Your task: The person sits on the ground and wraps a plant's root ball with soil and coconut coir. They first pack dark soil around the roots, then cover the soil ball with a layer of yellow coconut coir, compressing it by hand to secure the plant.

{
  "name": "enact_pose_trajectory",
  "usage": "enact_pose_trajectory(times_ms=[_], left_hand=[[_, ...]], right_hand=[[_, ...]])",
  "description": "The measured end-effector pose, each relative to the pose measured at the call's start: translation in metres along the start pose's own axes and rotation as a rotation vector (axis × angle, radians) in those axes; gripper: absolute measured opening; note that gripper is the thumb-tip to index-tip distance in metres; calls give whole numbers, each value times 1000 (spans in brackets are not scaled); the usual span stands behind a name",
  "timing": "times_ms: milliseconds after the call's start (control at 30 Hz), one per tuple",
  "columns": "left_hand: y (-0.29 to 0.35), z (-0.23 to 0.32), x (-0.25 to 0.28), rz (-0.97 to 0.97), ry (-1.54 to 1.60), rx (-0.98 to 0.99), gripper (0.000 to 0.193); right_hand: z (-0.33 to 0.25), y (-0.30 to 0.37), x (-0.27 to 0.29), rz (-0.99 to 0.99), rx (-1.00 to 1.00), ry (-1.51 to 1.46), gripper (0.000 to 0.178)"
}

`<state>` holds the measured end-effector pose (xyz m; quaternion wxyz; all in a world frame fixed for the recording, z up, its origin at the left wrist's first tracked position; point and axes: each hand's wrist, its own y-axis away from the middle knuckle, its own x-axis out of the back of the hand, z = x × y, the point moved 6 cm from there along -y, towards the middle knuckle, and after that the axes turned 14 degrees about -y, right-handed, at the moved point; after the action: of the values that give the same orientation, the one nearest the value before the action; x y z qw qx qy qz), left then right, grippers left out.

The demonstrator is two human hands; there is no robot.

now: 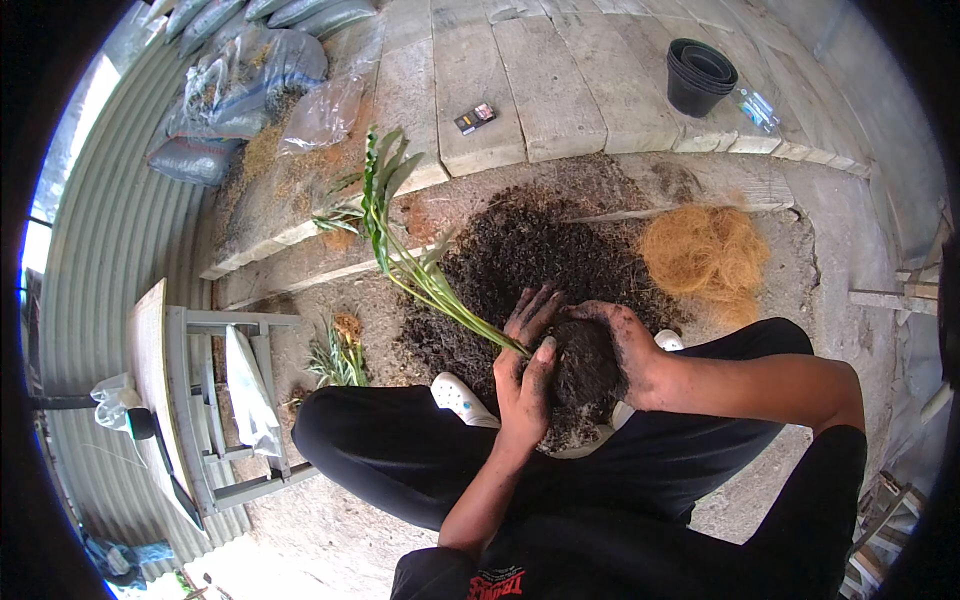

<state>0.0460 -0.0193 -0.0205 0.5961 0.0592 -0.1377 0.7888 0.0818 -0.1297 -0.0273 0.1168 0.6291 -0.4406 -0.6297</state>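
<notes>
Between my two hands is a dark ball of soil, with a green leafy plant growing out of it. The plant leans to the far left, its long stems passing over the fingers of my left hand. That hand is wrapped round the ball's left side, thumb on top near the stem base. My right hand cups the far right side of the ball, and its fingertips are partly hidden. Both hands are smeared with soil. Just beyond them a heap of dark potting mix spreads over the ground.
A pile of orange-brown fibre lies right of the heap. Stacked black pots and a small dark pack rest on the concrete ledge. Filled sacks are far left. A small plant lies near a grey table.
</notes>
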Motion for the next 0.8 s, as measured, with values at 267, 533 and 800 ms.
enact_pose_trajectory(times_ms=[267,533,800], left_hand=[[4,-8,-4,8,143,80,49],[5,-10,-9,24,385,187,50],[8,-15,-10,37,449,277,42]], right_hand=[[1,0,6,83,-18,-9,20],[2,0,4,117,-35,27,25],[5,-4,12,120,-16,9,25]])
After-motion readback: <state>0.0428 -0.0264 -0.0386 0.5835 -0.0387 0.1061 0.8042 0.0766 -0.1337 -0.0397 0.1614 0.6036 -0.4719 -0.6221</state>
